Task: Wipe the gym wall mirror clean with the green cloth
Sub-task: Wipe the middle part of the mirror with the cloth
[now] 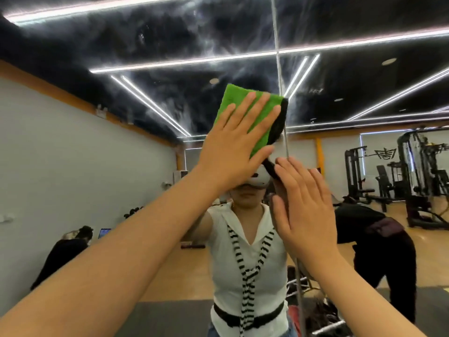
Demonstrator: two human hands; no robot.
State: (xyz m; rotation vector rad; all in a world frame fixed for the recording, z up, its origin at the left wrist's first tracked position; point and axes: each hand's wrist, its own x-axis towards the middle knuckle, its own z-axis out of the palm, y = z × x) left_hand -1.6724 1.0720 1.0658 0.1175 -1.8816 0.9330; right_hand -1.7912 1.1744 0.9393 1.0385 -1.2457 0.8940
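Observation:
The gym wall mirror (pixel 121 166) fills the whole view, with hazy white smears across its upper part. A vertical seam (pixel 279 76) between two mirror panels runs down right of centre. My left hand (pixel 233 147) lies flat with straight, spread fingers, pressing the folded green cloth (pixel 252 113) against the glass just left of the seam. The cloth has a black edge on its right side. My right hand (pixel 306 210) rests flat on the mirror lower down, over the seam, fingers straight and holding nothing.
The mirror reflects me, a person bent over at the right (pixel 379 239), another seated person at lower left (pixel 65 254), weight machines (pixel 413 181) at far right, a grey wall and a dark ceiling with light strips.

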